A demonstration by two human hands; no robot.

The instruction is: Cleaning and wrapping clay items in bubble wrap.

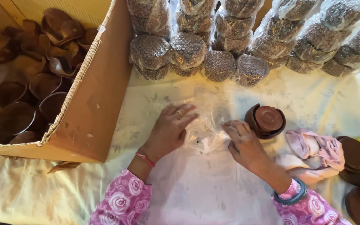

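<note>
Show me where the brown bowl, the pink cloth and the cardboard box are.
Brown bowl (268, 118): head view, on its round upturned base.
Pink cloth (315, 150): head view, on the crumpled folds in its middle.
Cardboard box (98, 104): head view, on the bare outer side wall.

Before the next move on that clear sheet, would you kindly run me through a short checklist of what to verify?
1. Left hand flat on the clear plastic sheet: ok.
2. Right hand pinching the sheet's edge: ok; how firm the grip is, cannot tell.
3. Sheet smooth: not ok, crumpled between the hands.
4. Stack of brown bowls close by the right hand: ok.
5. Pink cloth off the sheet: ok.
6. Wrapped bundles stacked behind, apart from the hands: ok.
</note>
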